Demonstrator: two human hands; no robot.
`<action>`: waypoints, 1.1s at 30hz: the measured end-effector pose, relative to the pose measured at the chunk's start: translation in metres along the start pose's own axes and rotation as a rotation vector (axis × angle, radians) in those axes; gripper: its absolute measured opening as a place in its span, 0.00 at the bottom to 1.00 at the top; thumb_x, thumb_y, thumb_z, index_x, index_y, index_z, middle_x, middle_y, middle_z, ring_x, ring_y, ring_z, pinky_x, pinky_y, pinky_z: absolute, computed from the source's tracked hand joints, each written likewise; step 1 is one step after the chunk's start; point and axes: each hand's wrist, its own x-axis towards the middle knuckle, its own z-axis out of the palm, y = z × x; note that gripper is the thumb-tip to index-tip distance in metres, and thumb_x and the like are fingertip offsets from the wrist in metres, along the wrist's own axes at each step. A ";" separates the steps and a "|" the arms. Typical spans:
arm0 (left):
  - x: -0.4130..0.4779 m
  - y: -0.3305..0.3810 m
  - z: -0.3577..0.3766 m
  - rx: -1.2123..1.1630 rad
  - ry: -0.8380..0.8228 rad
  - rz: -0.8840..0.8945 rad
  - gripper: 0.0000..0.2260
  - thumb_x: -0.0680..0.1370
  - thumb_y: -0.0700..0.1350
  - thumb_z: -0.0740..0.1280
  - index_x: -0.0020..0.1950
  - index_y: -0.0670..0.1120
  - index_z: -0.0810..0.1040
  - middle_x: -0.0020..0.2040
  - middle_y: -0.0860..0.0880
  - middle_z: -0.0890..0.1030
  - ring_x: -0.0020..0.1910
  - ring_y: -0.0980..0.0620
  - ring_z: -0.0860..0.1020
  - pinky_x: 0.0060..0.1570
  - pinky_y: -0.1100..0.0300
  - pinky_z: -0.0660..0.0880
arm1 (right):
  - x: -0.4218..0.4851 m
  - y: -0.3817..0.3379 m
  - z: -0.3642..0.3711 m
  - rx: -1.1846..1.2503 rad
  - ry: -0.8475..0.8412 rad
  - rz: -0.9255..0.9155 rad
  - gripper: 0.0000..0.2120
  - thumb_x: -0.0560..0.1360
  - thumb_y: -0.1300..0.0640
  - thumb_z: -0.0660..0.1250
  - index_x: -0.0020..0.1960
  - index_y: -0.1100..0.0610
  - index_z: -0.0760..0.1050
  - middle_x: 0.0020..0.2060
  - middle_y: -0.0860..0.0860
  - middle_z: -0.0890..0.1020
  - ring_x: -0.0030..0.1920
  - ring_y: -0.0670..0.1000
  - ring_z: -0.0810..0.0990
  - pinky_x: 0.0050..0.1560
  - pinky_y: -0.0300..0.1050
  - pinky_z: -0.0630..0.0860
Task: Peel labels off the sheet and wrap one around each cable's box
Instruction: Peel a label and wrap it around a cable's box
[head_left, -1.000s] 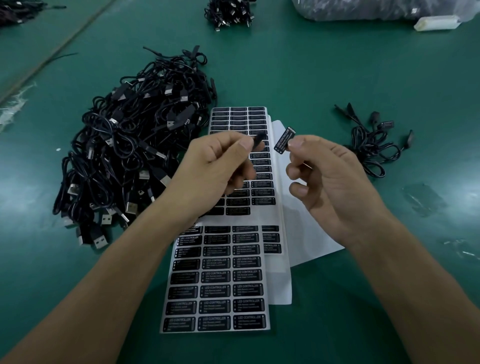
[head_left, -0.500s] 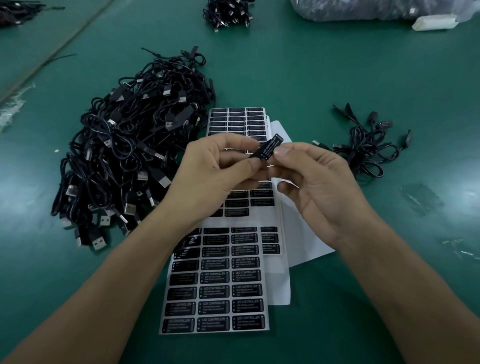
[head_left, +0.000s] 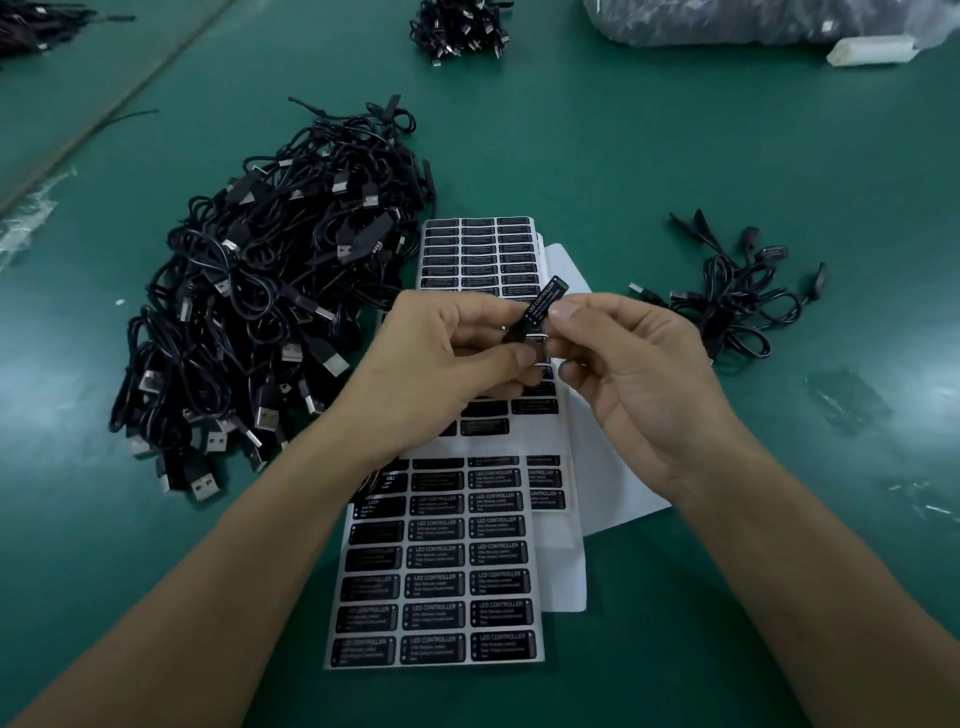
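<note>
I want this label (head_left: 545, 301) laid square on the cable's box (head_left: 513, 333) before any of it is pressed down, because a crooked first edge will spiral as it wraps. As I read it, the thing to do is tack one end flat, then roll the box under the thumb so the sticker pulls tight round it without a bubble (the adhesive probably forgives little once it bites).

The left hand (head_left: 447, 358) sits palm-in, fingers curled, with thumb and forefinger pinching the small black box. The right hand (head_left: 639, 374) faces it, pinching the label near its lower end with thumb and forefinger while the other fingers hang loosely bent. The label stands tilted up and to the right, and its low end meets the box between the two hands.

All this hovers above the label sheets (head_left: 441, 587) on the green table (head_left: 675, 156). The heap of USB cables (head_left: 270, 291) lies to the left and a smaller bunch (head_left: 737, 306) to the right.
</note>
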 end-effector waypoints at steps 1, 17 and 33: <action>0.000 0.000 -0.001 -0.019 -0.003 0.001 0.11 0.77 0.34 0.71 0.53 0.48 0.85 0.45 0.45 0.87 0.44 0.48 0.87 0.44 0.61 0.82 | 0.000 0.000 0.000 -0.006 0.006 -0.006 0.12 0.75 0.64 0.71 0.35 0.53 0.85 0.33 0.50 0.83 0.34 0.44 0.78 0.36 0.34 0.74; 0.000 0.002 0.005 -0.198 0.038 -0.049 0.14 0.79 0.31 0.67 0.55 0.49 0.80 0.44 0.46 0.87 0.45 0.50 0.87 0.43 0.64 0.82 | 0.003 0.004 -0.002 -0.133 0.034 -0.085 0.12 0.76 0.62 0.71 0.36 0.52 0.85 0.35 0.50 0.84 0.36 0.44 0.79 0.42 0.40 0.74; -0.001 -0.001 0.013 -0.193 0.117 0.012 0.13 0.78 0.31 0.68 0.52 0.48 0.83 0.45 0.46 0.87 0.46 0.49 0.87 0.44 0.61 0.82 | 0.001 0.007 -0.002 -0.194 0.080 -0.196 0.08 0.76 0.65 0.71 0.40 0.56 0.83 0.31 0.45 0.84 0.32 0.38 0.79 0.35 0.29 0.73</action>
